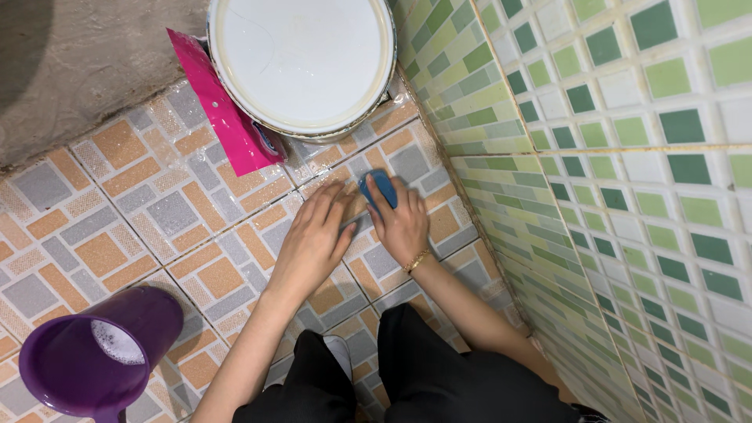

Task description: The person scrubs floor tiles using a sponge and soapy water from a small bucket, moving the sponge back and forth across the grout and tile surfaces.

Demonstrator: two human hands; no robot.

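Blue scrubber (pixel 379 186), small and rounded with a smooth top, lies on the floor tiles (pixel 149 196) near the middle of the view, a little toward 1 o'clock, close to the foot of the wall. The right hand (pixel 401 223) covers its lower part; the fingers are curled over it and press it down on the tile, and a thin gold bracelet (pixel 417 260) sits at the wrist. The left hand (pixel 313 239) lies flat just beside, at 9 o'clock from the scrubber, with the fingers straight and held close together on the tile.

At 12 o'clock stands a round white bucket (pixel 301 59) with a thin rim, and its inside looks smooth. A flat pink packet (pixel 223 110), shiny, leans against the bucket at its 8 o'clock side. At 7 o'clock of the view lies a purple plastic jug (pixel 98 352), tilted, with white foam inside.

The floor has a rough pattern of orange, grey and cream rectangles with pale grout lines. The wall tiles (pixel 627 157) on the right are glossy small squares in green, light green and white. At 10 o'clock there is bare grey concrete (pixel 78 63).
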